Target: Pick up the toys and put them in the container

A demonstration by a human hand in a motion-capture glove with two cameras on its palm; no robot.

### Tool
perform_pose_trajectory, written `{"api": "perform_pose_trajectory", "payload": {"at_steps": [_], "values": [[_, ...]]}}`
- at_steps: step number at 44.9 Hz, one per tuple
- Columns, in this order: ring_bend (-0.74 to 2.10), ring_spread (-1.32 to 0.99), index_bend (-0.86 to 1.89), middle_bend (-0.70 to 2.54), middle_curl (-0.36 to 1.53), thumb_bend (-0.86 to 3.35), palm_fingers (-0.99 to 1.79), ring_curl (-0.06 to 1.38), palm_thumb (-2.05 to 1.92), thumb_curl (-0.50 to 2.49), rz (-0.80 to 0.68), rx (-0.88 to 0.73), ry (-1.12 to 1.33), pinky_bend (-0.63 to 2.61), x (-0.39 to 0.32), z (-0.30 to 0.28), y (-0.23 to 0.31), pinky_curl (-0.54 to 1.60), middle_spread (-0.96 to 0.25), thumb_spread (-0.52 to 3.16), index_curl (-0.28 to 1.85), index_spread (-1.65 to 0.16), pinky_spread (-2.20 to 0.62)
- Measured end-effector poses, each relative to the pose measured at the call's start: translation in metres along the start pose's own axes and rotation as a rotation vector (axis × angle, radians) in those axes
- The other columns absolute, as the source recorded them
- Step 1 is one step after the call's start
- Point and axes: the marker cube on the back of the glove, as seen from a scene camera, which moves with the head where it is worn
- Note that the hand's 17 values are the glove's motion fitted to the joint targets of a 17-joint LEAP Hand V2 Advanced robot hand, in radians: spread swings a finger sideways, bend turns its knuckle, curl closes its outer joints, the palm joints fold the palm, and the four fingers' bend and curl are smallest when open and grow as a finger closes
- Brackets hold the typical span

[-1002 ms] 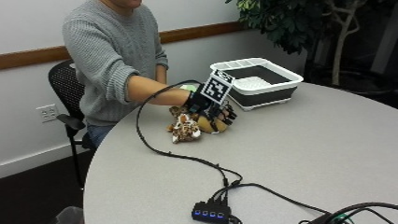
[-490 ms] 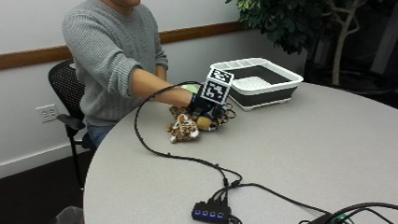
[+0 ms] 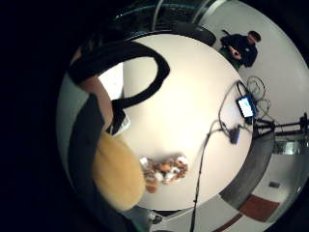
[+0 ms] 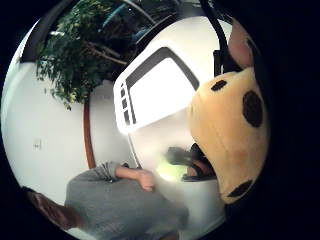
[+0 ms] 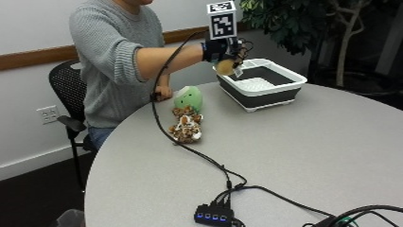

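Gripping yellow toy (image 5: 224,65) w/ right hand (image 5: 222,51), above container (image 5: 263,88)

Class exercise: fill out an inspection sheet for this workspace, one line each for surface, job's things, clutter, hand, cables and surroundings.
Surface: round grey table.
Job's things: yellow spotted toy held above the white container rim; green toy and brown plush toy on the table.
Clutter: nothing seen.
Hand: gloved right hand grips the yellow toy.
Cables: black cable running to a hub.
Surroundings: office chair, potted plant, wall outlet.
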Motion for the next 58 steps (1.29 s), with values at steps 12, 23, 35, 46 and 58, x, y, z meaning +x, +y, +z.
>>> {"api": "perform_pose_trajectory", "payload": {"at_steps": [12,23,35,46,58], "values": [[0.96,-0.69,0.60,0.75,0.68,0.14,0.57,0.63,0.59,0.83,-0.107,-0.070,0.071,1.07,-0.103,0.065,-0.094,0.46,-0.41,0.75,0.73,-0.44,-0.36],[0.98,-0.70,0.56,0.73,0.77,0.12,0.37,0.69,0.57,0.91,-0.098,-0.141,0.067,1.19,-0.130,0.119,-0.135,0.50,-0.42,0.74,0.82,-0.45,-0.35],[0.49,-0.37,0.14,0.25,0.59,-0.06,-0.43,0.58,0.14,0.67,-0.086,-0.250,0.081,1.12,-0.128,0.147,-0.136,0.45,-0.26,1.14,0.64,-0.40,-0.08],[0.23,-0.19,0.09,0.11,0.46,-0.03,-0.30,0.47,0.03,0.53,-0.092,-0.219,0.077,0.94,-0.099,0.119,-0.106,0.38,-0.19,1.25,0.49,-0.36,0.02],[0.16,-0.12,0.11,0.11,0.37,-0.02,-0.26,0.42,-0.02,0.45,-0.027,-0.147,0.067,0.86,0.000,0.051,0.001,0.35,-0.16,1.29,0.40,-0.35,0.05]]}}
